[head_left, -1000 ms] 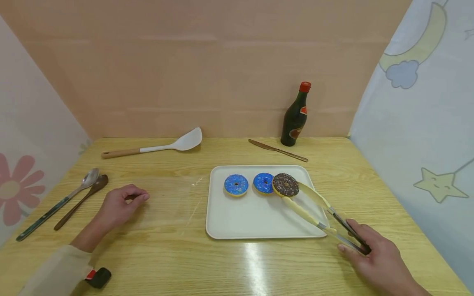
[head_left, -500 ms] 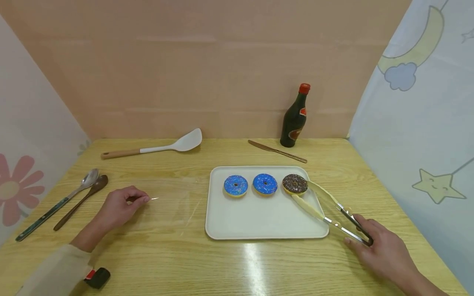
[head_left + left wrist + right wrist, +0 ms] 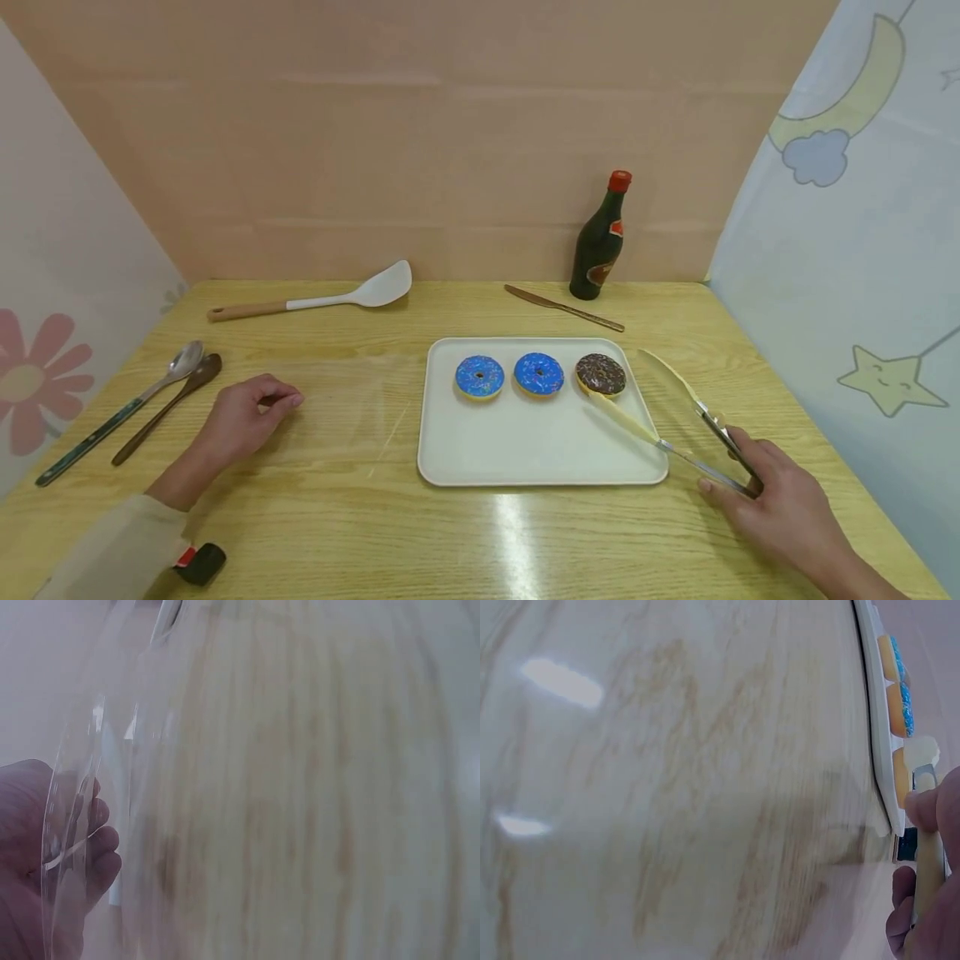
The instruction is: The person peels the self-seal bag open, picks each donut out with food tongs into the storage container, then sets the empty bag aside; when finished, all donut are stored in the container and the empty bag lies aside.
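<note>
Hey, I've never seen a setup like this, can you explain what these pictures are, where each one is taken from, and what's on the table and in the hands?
There is no machine here: a person works with two bare hands and wears three cameras. The wide picture comes from the head camera, which looks down at a wooden table. The two blurry close pictures come from cameras on the wrists.

On the table lies a white tray with two blue doughnuts and a chocolate doughnut in a row. Behind it are a dark bottle, a knife and a white spatula. At the far left lie two spoons.

The right hand grips tongs, whose arms are spread; one tip lies beside the chocolate doughnut. The left hand rests on the table, fingers curled at the edge of a clear plastic sheet; whether it pinches the sheet is hard to tell.
</note>
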`<state>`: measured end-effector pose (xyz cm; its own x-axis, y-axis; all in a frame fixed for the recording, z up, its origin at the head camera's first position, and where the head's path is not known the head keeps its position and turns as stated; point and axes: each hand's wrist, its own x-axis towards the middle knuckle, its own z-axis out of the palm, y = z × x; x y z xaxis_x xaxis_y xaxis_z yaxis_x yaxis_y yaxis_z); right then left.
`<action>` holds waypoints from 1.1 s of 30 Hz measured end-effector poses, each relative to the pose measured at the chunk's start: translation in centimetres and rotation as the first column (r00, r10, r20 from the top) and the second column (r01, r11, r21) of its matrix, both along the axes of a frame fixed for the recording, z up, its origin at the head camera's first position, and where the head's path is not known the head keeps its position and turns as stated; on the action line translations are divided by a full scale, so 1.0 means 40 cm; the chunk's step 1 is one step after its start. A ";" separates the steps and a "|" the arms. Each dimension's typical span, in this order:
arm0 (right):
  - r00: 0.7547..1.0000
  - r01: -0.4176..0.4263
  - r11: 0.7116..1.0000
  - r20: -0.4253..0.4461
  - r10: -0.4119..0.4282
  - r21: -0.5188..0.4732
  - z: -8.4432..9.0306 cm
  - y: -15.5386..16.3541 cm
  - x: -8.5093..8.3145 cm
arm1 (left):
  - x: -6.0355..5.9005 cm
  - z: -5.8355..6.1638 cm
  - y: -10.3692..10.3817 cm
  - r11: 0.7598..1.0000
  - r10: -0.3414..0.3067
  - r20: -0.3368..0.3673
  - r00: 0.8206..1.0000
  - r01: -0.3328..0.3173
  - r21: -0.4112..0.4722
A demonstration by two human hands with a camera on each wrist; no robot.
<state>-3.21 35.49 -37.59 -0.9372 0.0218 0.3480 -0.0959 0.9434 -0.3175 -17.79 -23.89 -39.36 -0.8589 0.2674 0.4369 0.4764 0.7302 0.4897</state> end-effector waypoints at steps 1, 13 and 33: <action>1.000 0.003 1.000 -0.002 -0.003 -0.017 0.002 0.002 -0.004 | -0.001 0.001 0.001 1.000 -0.003 -0.001 1.000 0.003 -0.006; 0.954 0.184 0.973 0.262 -0.143 -0.138 0.013 0.065 -0.078 | -0.010 -0.008 -0.001 0.998 -0.051 -0.012 0.999 0.051 -0.043; 0.965 0.193 0.981 0.186 -0.183 -0.035 -0.036 0.099 -0.115 | -0.012 0.000 0.008 0.989 -0.098 -0.028 0.995 0.094 -0.118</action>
